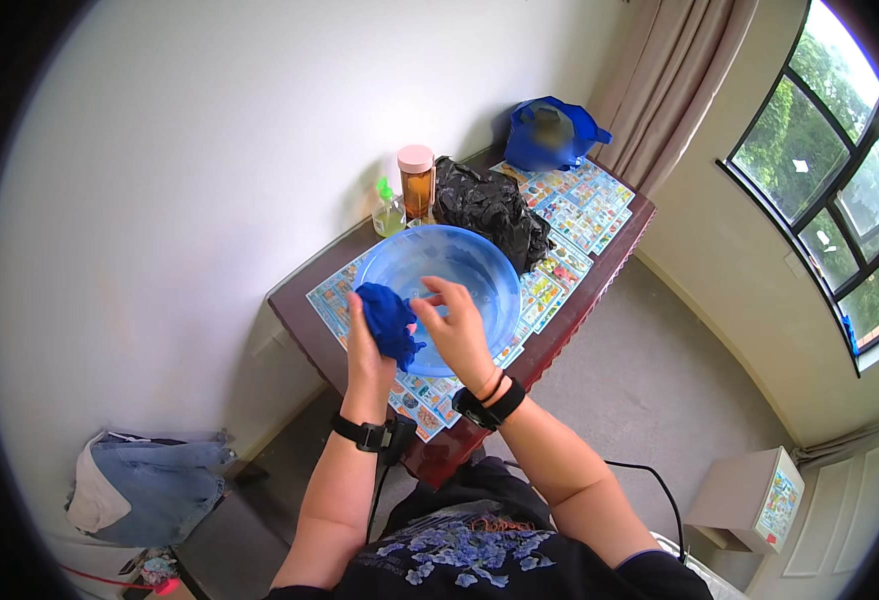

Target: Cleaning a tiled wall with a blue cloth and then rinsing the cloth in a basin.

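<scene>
A bunched blue cloth (388,319) lies against the palm of my left hand (366,345), over the left rim of a blue plastic basin (495,277). My left fingers are partly hidden by the cloth. My right hand (450,322) is just right of the cloth, above the basin, its fingers bent and spread; its fingertips come close to the cloth's edge, and I cannot tell whether they touch it. Clear water seems to be in the basin, which stands on printed picture sheets (559,289) on a dark red wooden table (297,300).
Behind the basin stand a green pump bottle (389,217), a pink-lidded bottle of amber liquid (417,184) and a crumpled black plastic bag (477,199). A blue bag (537,139) sits at the far end. Jeans (161,480) lie at lower left; a pale box-like cabinet (739,495) stands at lower right.
</scene>
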Demonstrator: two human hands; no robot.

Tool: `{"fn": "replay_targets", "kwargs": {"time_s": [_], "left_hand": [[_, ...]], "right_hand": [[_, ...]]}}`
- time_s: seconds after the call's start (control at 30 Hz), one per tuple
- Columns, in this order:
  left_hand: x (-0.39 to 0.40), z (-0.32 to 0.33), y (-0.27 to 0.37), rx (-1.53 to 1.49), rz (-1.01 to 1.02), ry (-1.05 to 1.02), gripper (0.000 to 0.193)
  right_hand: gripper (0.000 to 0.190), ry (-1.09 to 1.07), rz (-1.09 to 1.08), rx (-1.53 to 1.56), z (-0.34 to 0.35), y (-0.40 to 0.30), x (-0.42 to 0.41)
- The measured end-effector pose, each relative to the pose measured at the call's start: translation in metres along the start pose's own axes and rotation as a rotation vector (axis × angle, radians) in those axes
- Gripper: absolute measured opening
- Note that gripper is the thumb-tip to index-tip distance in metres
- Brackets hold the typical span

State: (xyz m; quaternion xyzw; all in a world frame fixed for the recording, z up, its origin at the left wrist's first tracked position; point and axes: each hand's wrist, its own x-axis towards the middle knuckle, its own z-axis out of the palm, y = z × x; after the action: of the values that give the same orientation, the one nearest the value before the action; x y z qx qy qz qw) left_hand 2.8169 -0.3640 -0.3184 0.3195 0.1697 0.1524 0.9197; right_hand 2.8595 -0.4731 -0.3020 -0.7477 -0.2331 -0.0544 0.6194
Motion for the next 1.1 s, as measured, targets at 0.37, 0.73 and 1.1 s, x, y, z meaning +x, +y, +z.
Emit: {"fn": "replay_targets", "kwargs": {"time_s": [0.37, 0.73, 1.1], "left_hand": [[-0.011, 0.011, 0.001, -0.435, -0.174, -0.012, 0.058], [-0.014, 0.048, -0.009, 0.26, 0.246, 0.088, 0.035], [0.024, 0.148, -0.099, 0.753, 0.343, -0.205, 0.061]], "right_hand": [[0.027, -0.142, 0.608, 1.185, -0.001, -0.011, -0.006], [0.024, -0.534, 0.618, 0.811, -0.034, 0.012, 0.009], [0.04, -0.328, 0.418, 1.194, -0.147, 0.066, 0.079]]}}
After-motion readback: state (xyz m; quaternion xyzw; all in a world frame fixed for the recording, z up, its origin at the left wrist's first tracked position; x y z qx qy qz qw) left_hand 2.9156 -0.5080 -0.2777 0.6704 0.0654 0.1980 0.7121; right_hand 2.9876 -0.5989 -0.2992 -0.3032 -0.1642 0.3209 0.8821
